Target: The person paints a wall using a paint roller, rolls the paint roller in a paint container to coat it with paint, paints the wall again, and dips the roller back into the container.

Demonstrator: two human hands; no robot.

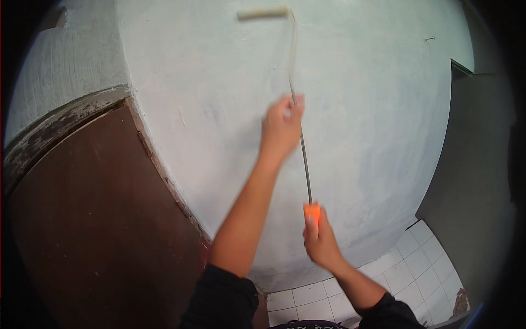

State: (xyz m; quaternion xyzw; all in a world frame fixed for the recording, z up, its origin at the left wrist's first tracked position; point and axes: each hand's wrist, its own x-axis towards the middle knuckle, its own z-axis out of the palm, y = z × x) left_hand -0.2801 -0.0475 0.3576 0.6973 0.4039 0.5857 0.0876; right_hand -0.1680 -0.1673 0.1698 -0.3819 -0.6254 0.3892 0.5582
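A long-handled paint roller (305,156) runs up the middle of the view in front of a pale, streaky painted wall (197,61). My right hand (322,242) is closed around its orange grip (312,211). Higher up, the fingers of my left hand (281,127) curl about the thin metal rod, slightly blurred. The off-white roller sleeve (263,13) lies crosswise at the top, against or very close to the wall; exact contact cannot be made out.
At left stands a dark brown door (102,205) in a worn, chipped frame (152,156). A nail (430,38) sticks out of the wall at upper right. White floor tiles (415,263) show below, beside a dark grey surface (472,164) on the right.
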